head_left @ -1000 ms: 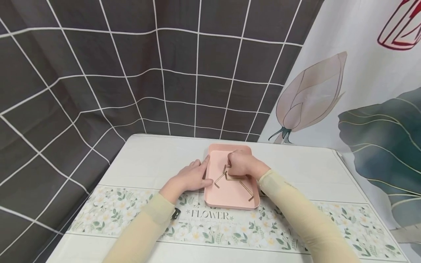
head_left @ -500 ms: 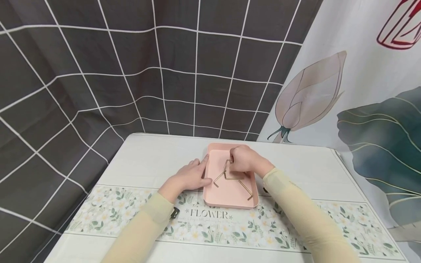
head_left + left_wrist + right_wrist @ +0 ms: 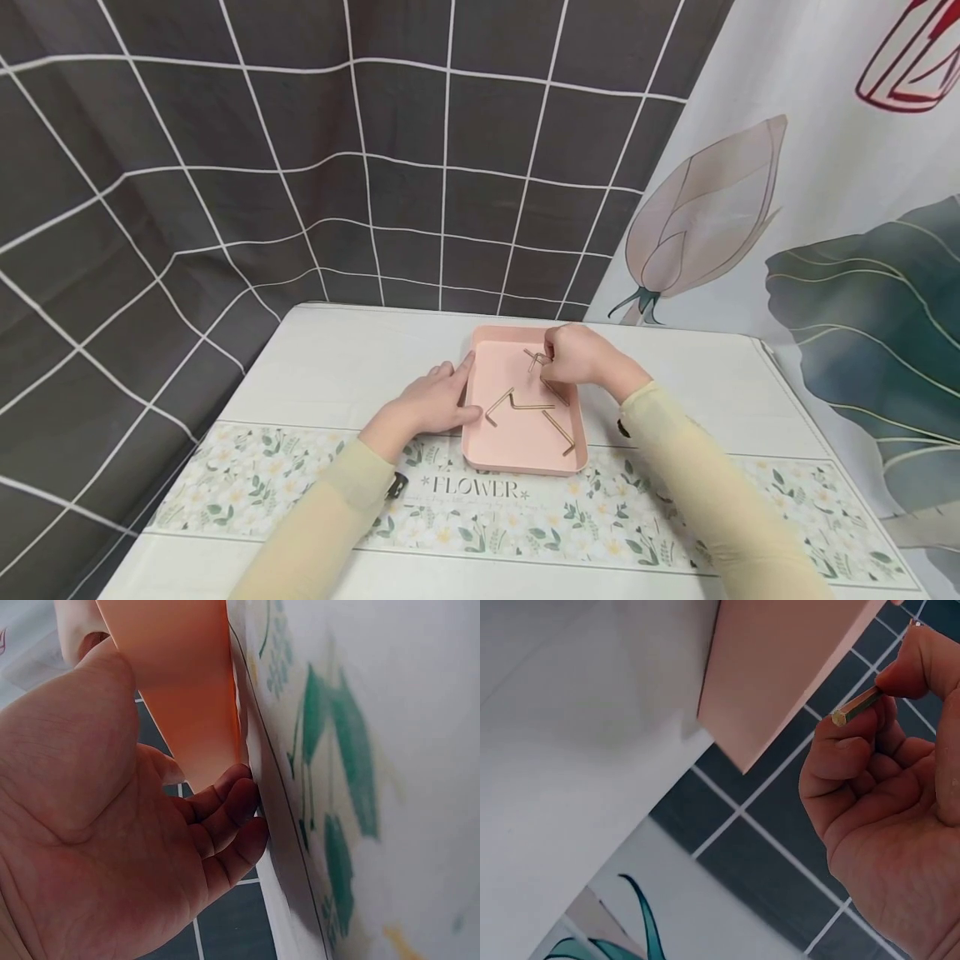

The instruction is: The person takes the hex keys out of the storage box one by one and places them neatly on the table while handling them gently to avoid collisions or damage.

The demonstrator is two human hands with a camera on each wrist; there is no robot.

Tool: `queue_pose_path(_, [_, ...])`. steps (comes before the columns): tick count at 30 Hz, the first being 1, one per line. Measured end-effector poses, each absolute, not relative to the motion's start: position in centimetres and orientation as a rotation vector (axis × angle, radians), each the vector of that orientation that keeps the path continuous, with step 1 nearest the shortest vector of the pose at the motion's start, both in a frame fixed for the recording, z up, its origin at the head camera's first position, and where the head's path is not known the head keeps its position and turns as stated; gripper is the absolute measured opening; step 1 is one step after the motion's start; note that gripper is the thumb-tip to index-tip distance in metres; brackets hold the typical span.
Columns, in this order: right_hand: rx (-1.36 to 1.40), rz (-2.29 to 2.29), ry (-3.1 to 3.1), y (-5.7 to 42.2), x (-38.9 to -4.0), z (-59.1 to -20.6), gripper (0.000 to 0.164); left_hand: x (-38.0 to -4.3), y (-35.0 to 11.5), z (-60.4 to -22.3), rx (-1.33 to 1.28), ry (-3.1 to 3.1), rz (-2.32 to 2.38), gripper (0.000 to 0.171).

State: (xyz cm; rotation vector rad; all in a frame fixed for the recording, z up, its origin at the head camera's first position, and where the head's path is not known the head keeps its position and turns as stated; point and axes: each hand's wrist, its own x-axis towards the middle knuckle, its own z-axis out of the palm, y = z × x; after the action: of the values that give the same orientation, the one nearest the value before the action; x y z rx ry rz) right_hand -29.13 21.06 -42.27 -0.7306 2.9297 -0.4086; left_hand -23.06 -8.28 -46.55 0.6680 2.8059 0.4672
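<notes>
A shallow pink tray (image 3: 517,450) lies on the table with several brass-coloured L-shaped hex keys (image 3: 533,407) spread on its bottom. My left hand (image 3: 426,406) rests against the tray's left side, its thumb at the rim and its fingers along the outer wall. Over the tray's far right part, my right hand (image 3: 583,354) pinches a hex key (image 3: 857,707) between thumb and fingers; its six-sided end shows in the right wrist view. Brass pieces stick out left of that hand in the head view, partly hidden by the fingers.
A white tablecloth (image 3: 360,358) with a flowered band and the word FLOWER covers the table. Behind it hangs a dark curtain (image 3: 397,200) with white grid lines. A pale curtain (image 3: 712,292) with a flower print hangs at the right.
My right hand has moved right and slightly away within the tray, with brass pieces shifting along. A hex key near the right wall shows more now. My left hand stays at the tray's side.
</notes>
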Motion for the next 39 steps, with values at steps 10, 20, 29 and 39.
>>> queue_pose_path(10, [-0.708, -0.445, 2.971, 23.8, -28.9, -42.0, 0.013, -23.0, -8.3, -46.4, 0.676, 2.799, 0.483, 0.106])
queue_pose_path(20, [-0.692, -0.449, 3.031, 26.6, -28.7, -42.0, 0.015, -22.9, -8.3, -46.1, 0.672, 2.787, 0.501, 0.106])
queue_pose_path(29, [-0.615, -0.456, 3.026, 28.8, -28.9, -42.2, 0.009, -23.0, -8.3, -46.3, 0.664, 2.796, 0.493, 0.106])
queue_pose_path(39, [-0.572, -0.439, 3.021, 30.9, -29.1, -43.0, 0.008, -23.0, -8.3, -46.2, 0.667, 2.798, 0.480, 0.106])
